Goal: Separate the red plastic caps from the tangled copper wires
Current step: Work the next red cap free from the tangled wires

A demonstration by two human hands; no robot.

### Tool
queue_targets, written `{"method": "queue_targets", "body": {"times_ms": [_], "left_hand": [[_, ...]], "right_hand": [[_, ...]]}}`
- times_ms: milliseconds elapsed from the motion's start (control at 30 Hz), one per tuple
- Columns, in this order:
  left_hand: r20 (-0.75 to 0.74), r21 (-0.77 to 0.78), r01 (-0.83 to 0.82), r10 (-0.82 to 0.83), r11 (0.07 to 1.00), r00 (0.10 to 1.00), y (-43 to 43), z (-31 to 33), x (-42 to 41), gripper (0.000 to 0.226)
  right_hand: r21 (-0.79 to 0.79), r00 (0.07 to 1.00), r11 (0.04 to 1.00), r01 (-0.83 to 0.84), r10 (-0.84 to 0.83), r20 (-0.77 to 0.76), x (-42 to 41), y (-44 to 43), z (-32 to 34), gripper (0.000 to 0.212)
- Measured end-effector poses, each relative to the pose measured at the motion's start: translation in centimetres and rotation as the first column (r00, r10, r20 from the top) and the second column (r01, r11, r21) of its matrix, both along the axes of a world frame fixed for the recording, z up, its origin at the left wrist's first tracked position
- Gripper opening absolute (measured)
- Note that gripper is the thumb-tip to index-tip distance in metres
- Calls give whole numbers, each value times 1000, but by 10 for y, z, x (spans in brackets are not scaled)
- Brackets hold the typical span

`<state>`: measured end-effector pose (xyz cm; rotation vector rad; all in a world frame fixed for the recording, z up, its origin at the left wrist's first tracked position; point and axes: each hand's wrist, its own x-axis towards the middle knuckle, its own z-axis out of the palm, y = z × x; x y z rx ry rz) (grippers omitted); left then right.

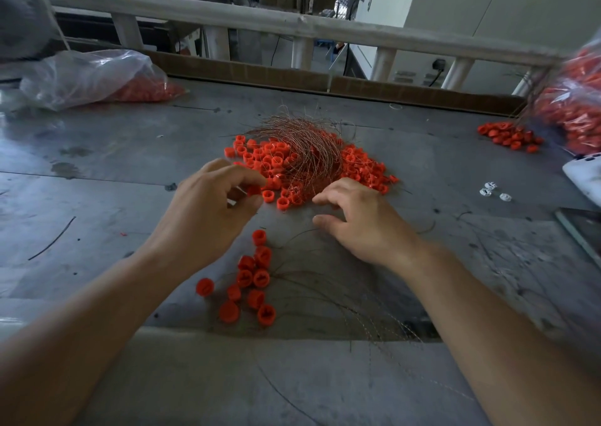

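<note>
A tangle of thin copper wires (302, 142) lies on a heap of red plastic caps (361, 168) in the middle of the grey metal table (97, 152). My left hand (208, 207) hovers at the heap's near left edge and pinches one red cap (253, 190) between thumb and fingers. My right hand (361, 220) rests at the heap's near right edge, fingers loosely bent with their tips on the table, holding nothing I can see. A small group of loose red caps (250, 279) lies nearer to me, between my forearms, beside a few stray wires (341, 298).
A clear plastic bag (87, 77) holding red caps lies at the far left. Another bag of red caps (575, 100) sits at the right edge, with a small pile of caps (510, 136) beside it. Small white parts (491, 191) lie at the right. A pale railing (292, 25) runs behind the table.
</note>
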<state>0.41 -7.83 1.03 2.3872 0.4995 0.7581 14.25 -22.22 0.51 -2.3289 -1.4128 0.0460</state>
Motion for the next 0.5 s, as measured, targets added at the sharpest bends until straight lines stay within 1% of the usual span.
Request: {"method": "queue_targets", "body": {"times_ms": [167,300,333,400,500], "left_hand": [[4,-7,45,-45,999,999,-2,-1,0,18],[10,2,53,-53,999,999,-2,-3,0,19],[10,6,58,-58,998,998,-1,-3,0,19],[15,7,70,-70,998,997,-1,-4,0,19],[22,4,84,-84,996,996,-1,-3,0,19]], "right_hand": [[17,1000,1000,-19,20,-6,1,0,-2,31],[-16,999,999,-39,39,14,2,2,-5,27],[6,999,999,-39,39,16,1,2,-5,26],[98,999,995,-32,32,3,0,2,-2,24],[305,1000,952,-2,6,-12,-3,1,5,21]]}}
